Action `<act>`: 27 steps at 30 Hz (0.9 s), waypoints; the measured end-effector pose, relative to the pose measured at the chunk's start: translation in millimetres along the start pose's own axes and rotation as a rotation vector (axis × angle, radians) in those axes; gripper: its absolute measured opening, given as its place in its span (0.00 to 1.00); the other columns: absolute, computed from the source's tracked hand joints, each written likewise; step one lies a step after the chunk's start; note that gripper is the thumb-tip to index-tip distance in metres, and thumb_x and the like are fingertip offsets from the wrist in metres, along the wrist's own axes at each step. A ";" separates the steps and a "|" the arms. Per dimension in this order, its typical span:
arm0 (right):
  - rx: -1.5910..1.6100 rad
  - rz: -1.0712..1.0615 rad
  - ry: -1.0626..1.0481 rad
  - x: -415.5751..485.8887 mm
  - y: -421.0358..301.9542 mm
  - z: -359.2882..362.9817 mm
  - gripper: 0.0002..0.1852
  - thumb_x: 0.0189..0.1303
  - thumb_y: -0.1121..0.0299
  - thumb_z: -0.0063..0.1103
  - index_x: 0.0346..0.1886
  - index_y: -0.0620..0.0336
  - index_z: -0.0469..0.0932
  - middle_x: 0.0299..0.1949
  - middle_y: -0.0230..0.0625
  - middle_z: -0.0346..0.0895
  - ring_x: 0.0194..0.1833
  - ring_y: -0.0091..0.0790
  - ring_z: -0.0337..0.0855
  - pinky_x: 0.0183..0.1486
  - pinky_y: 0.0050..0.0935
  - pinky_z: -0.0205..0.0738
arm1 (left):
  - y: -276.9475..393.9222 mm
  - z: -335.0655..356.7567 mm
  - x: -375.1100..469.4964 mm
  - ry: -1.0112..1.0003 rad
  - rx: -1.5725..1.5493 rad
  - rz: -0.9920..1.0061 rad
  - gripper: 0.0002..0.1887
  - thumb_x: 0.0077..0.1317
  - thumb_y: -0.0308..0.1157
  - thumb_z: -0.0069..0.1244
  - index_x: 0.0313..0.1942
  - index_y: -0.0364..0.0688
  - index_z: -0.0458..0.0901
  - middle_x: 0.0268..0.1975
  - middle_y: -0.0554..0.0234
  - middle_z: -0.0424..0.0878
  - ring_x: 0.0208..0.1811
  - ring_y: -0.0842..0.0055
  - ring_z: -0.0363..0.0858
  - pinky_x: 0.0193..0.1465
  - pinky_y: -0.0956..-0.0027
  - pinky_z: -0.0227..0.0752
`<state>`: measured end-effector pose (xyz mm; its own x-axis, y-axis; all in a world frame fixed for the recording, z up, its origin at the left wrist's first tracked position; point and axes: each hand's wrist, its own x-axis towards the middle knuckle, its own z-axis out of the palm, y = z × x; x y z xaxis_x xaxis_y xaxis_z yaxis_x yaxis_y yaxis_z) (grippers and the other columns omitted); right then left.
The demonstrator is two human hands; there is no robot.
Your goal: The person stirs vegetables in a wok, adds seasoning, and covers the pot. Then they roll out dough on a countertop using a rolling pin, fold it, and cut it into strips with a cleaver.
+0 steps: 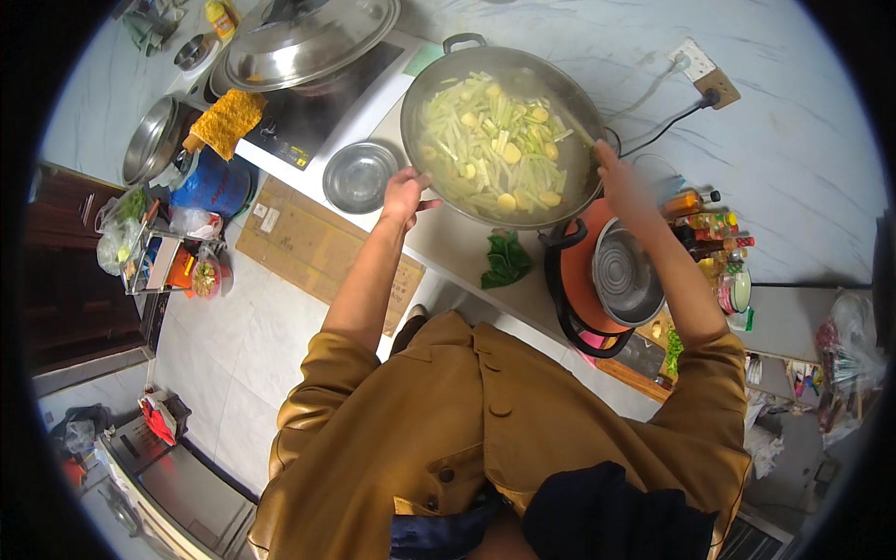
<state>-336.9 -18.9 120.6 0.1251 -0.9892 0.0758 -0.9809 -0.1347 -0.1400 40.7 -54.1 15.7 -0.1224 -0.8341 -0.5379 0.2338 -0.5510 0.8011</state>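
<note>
A large steaming wok [448, 203] holds pale green cut vegetable pieces [483, 133] and round yellow slices. My left hand [406, 196] is at the wok's lower left rim, thumb and a finger spread beside it; its exact contact is unclear. At the wok's right side, my right hand [619, 175] has its fingers around the end of a utensil's handle [577, 126] that reaches into the wok; the hand is partly blurred. An empty steel bowl [359, 177] sits just left of my left hand. Green leaves [505, 259] lie on the counter below the wok.
An orange pot [584, 259] with black handles and a grey metal pan [626, 269] stand under my right forearm. Several bottles [707, 224] line the wall at right. A large lidded steel pot [308, 42] and a yellow cloth [229, 124] are on the left, by the black cooktop [336, 105].
</note>
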 end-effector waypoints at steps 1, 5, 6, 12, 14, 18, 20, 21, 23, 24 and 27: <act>-0.049 0.035 0.014 7.7 0.2 -2.8 0.24 0.68 0.65 0.49 0.68 0.46 0.62 0.37 0.52 0.81 0.39 0.55 0.83 0.40 0.51 0.76 | -0.3 0.4 -0.2 0.002 -0.006 -0.002 0.01 0.65 0.27 0.48 0.35 0.40 0.75 0.37 0.64 0.76 0.43 0.73 0.77 0.39 0.61 0.87; -0.190 0.090 -0.067 32.5 -23.1 1.1 0.24 0.67 0.68 0.47 0.67 0.51 0.62 0.37 0.55 0.80 0.39 0.56 0.83 0.41 0.51 0.76 | -4.0 -0.9 6.1 -0.007 -0.009 -0.007 0.01 0.65 0.26 0.48 0.34 0.41 0.75 0.38 0.64 0.77 0.43 0.74 0.77 0.39 0.61 0.87; -0.220 0.089 -0.092 34.1 -31.8 5.7 0.24 0.66 0.69 0.47 0.66 0.53 0.62 0.36 0.56 0.80 0.39 0.56 0.83 0.41 0.51 0.76 | -5.6 -1.8 8.5 -0.012 -0.003 -0.005 0.01 0.65 0.26 0.48 0.34 0.41 0.75 0.38 0.64 0.77 0.43 0.74 0.77 0.39 0.61 0.87; -0.315 -0.209 -0.257 -9.2 -56.7 -20.3 0.29 0.61 0.76 0.48 0.68 0.53 0.63 0.35 0.47 0.79 0.36 0.51 0.84 0.38 0.45 0.77 | -13.3 -5.9 16.6 -0.001 0.002 0.008 0.04 0.66 0.32 0.50 0.33 0.44 0.75 0.41 0.63 0.80 0.27 0.66 0.85 0.10 0.75 0.51; -0.365 -0.284 -0.278 -24.9 -53.6 -60.5 0.30 0.59 0.77 0.50 0.67 0.52 0.64 0.35 0.43 0.78 0.35 0.49 0.84 0.36 0.42 0.78 | -12.8 -5.4 15.5 -0.005 -0.010 0.012 0.04 0.66 0.32 0.50 0.33 0.44 0.74 0.41 0.63 0.81 0.27 0.66 0.86 0.10 0.76 0.50; -0.394 -0.337 -0.286 -47.8 -51.1 -139.2 0.30 0.56 0.77 0.52 0.65 0.47 0.69 0.34 0.39 0.77 0.33 0.47 0.83 0.34 0.40 0.77 | -8.7 -3.7 11.7 -0.002 0.005 -0.014 0.04 0.66 0.29 0.50 0.32 0.43 0.74 0.39 0.63 0.80 0.38 0.73 0.82 0.28 0.67 0.75; -0.382 -0.362 -0.286 -52.3 -53.2 -151.3 0.29 0.56 0.77 0.52 0.64 0.44 0.71 0.33 0.39 0.77 0.32 0.46 0.83 0.33 0.40 0.77 | -8.0 -3.5 11.2 0.003 0.006 -0.019 0.04 0.66 0.27 0.49 0.31 0.43 0.73 0.39 0.63 0.80 0.44 0.76 0.80 0.37 0.62 0.87; -0.383 -0.403 -0.271 -52.3 -54.8 -147.7 0.29 0.56 0.76 0.52 0.63 0.42 0.71 0.32 0.39 0.77 0.32 0.46 0.83 0.33 0.40 0.77 | -8.3 -3.6 11.6 0.000 0.002 -0.011 0.05 0.66 0.27 0.49 0.31 0.43 0.73 0.39 0.63 0.80 0.44 0.75 0.80 0.37 0.62 0.87; -0.388 -0.402 -0.247 -49.0 -55.7 -125.9 0.28 0.58 0.74 0.53 0.63 0.41 0.70 0.31 0.40 0.77 0.31 0.46 0.83 0.33 0.41 0.77 | -10.8 -3.7 13.6 -0.001 -0.006 0.002 0.04 0.65 0.29 0.50 0.31 0.44 0.73 0.38 0.64 0.80 0.38 0.72 0.82 0.28 0.66 0.73; -0.391 -0.363 -0.236 -42.1 -57.0 -104.8 0.26 0.59 0.73 0.52 0.63 0.41 0.70 0.31 0.40 0.77 0.31 0.46 0.83 0.33 0.41 0.77 | -12.2 -4.1 15.1 0.003 -0.009 0.011 0.04 0.65 0.31 0.50 0.31 0.45 0.73 0.38 0.65 0.80 0.32 0.69 0.84 0.19 0.69 0.58; -0.332 -0.232 -0.181 -22.1 -49.6 -49.4 0.23 0.64 0.69 0.52 0.63 0.44 0.68 0.32 0.42 0.78 0.32 0.47 0.84 0.33 0.41 0.77 | -16.5 -5.0 18.6 0.012 -0.009 0.016 0.05 0.65 0.33 0.50 0.31 0.46 0.73 0.36 0.66 0.79 0.26 0.66 0.86 0.09 0.74 0.47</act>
<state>-298.3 12.4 174.6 0.3426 -0.9330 -0.1100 -0.9147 -0.3580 0.1873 39.4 -60.4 -8.9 -0.1074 -0.8424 -0.5281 0.2445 -0.5372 0.8072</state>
